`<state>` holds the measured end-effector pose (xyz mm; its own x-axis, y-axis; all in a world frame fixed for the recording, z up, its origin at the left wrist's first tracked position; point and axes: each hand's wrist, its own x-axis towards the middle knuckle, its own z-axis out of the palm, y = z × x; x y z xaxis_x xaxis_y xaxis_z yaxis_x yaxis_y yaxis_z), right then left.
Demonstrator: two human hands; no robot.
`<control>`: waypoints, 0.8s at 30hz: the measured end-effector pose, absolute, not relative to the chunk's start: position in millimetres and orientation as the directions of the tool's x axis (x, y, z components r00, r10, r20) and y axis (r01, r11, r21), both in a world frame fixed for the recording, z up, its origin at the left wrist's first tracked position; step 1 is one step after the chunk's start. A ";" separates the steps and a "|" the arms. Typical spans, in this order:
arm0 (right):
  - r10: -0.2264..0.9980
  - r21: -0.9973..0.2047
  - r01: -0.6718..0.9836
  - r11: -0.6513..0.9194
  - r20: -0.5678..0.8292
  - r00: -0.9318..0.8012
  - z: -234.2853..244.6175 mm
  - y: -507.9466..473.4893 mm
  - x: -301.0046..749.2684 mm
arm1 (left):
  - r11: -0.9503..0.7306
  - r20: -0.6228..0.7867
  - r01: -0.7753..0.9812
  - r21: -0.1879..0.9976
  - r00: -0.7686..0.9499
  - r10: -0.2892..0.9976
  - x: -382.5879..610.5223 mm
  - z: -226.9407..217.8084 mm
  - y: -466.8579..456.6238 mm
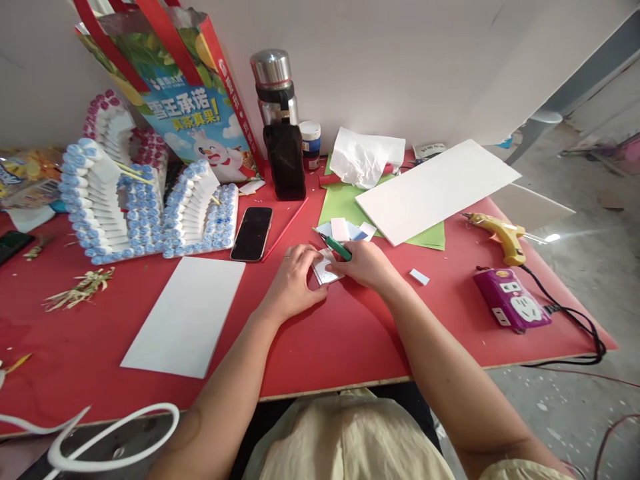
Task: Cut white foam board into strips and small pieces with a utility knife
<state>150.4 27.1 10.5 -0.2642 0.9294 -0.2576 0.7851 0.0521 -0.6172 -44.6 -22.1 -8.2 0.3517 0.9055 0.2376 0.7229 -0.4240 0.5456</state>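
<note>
My left hand (297, 280) grips a small white board piece (326, 268) at its left side, thumb near me and fingers at the far edge. In my right hand (367, 265) is a green craft knife (339, 248), its thin tip pointing away and to the left over the piece. My right fingers are closed around it and also touch the board piece. Just beyond my hands lie small white and blue scraps (340, 229). Another small white block (419, 277) sits right of my right wrist.
White boards (185, 317) (437, 190) lie left and right, the right one over green paper (430, 237). Behind stand blue-white folded-paper models (107, 200), a bag (195, 100), a bottle (273, 73) and phones (253, 233). A glue gun (500, 233) and purple power socket (515, 300) sit right.
</note>
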 end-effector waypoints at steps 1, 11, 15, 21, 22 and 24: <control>0.929 -0.617 0.785 0.052 -0.258 -0.265 10.3 27.1 150.4 | -0.426 0.245 0.729 0.535 0.349 0.904 -43.7 -9.0 -22.0; 0.926 -0.605 0.795 0.057 -0.266 -0.269 10.8 27.5 149.8 | -0.488 0.336 0.741 0.461 0.364 0.869 -40.7 -14.4 -21.7; 0.926 -0.606 0.794 0.048 -0.271 -0.263 11.1 26.7 149.4 | -0.477 0.330 0.743 0.470 0.353 0.876 -40.4 -15.5 -22.2; 0.927 -0.600 0.798 0.057 -0.265 -0.265 11.0 27.1 149.6 | -0.469 0.331 0.754 0.461 0.344 0.879 -39.5 -16.3 -22.5; 0.928 -0.600 0.797 0.060 -0.261 -0.267 10.6 27.2 149.7 | -0.469 0.332 0.755 0.458 0.345 0.878 -39.0 -16.3 -22.4; 0.928 -0.601 0.797 0.068 -0.255 -0.271 9.5 27.4 150.0 | -0.471 0.338 0.757 0.452 0.343 0.876 -37.8 -16.1 -22.3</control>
